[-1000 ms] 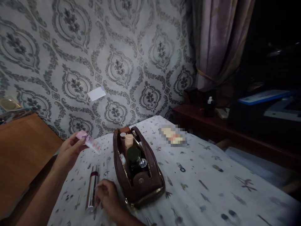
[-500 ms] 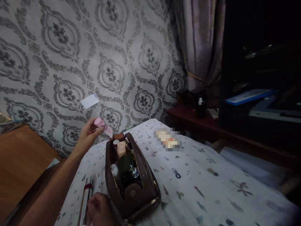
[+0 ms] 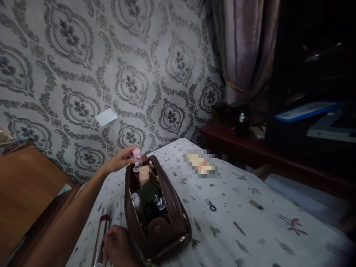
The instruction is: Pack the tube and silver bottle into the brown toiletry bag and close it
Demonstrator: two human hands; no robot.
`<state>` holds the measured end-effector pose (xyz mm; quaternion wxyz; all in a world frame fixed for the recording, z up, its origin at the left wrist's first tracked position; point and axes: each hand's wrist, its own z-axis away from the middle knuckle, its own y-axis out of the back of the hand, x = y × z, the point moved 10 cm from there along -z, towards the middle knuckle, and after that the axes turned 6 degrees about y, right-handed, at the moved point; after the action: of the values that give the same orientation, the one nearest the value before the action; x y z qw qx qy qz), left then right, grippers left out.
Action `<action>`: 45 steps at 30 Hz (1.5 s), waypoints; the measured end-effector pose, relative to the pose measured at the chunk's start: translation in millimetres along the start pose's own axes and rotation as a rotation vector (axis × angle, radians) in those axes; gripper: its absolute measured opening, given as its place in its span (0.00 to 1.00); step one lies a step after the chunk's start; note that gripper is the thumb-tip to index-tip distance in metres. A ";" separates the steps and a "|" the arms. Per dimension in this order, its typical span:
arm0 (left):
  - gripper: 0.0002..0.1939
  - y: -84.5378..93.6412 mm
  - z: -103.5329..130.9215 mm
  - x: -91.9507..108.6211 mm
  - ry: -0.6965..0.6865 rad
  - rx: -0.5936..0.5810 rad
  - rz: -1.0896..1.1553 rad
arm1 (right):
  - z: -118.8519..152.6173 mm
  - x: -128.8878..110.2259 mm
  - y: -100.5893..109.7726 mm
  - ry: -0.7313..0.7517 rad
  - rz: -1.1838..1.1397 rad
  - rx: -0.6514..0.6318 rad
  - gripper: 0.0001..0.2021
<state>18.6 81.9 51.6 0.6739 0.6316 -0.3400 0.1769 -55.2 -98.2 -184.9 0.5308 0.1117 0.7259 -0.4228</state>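
Observation:
My left hand (image 3: pixel 126 159) reaches over the far end of an open brown cosmetic bag (image 3: pixel 175 213), fingers closed on a small pink-capped tube (image 3: pixel 136 152). The tube stands cap up, just above the bag's opening. Inside the bag are a peach-capped bottle (image 3: pixel 144 174), a dark green round lid (image 3: pixel 148 191), a white-capped container (image 3: pixel 135 199) and a clear ball-shaped cap (image 3: pixel 160 203). My right hand (image 3: pixel 118 243) rests on the cloth by the bag's near left side, fingers curled. A shiny silver tube with a dark red band (image 3: pixel 101 233) lies alongside those fingers.
A patterned white cloth (image 3: pixel 236 222) covers the table. Beyond the bag lies a blurred yellowish packet (image 3: pixel 199 164). At right, a dark red shelf (image 3: pixel 222 139) carries a dark pump bottle (image 3: pixel 241 124). Wallpaper with a white card (image 3: pixel 106 116) rises behind; a wooden surface (image 3: pixel 30 196) is at left.
My left hand has moved right with the pink-capped tube, from beside the bag to over its far end. The tube has turned more upright. My right hand has stayed nearly still.

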 end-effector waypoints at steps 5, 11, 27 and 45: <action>0.19 -13.0 0.4 -13.8 0.030 -0.120 0.020 | 5.9 -9.1 3.8 -0.044 -0.042 0.063 0.13; 0.17 -10.3 1.5 -15.6 -0.002 -0.122 -0.104 | 7.0 -12.8 2.6 -0.041 -0.058 0.048 0.16; 0.14 -12.1 -1.9 -4.8 -0.016 -0.171 -0.260 | 10.3 -16.7 5.4 -0.018 -0.003 0.012 0.20; 0.11 -9.8 -11.6 7.7 -0.069 -0.187 -0.352 | 10.5 -15.1 5.4 -0.023 -0.009 -0.001 0.24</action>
<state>33.3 90.4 50.0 0.7382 0.6216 -0.2621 0.0021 -38.6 -98.2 -175.4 0.5374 0.1031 0.7205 -0.4261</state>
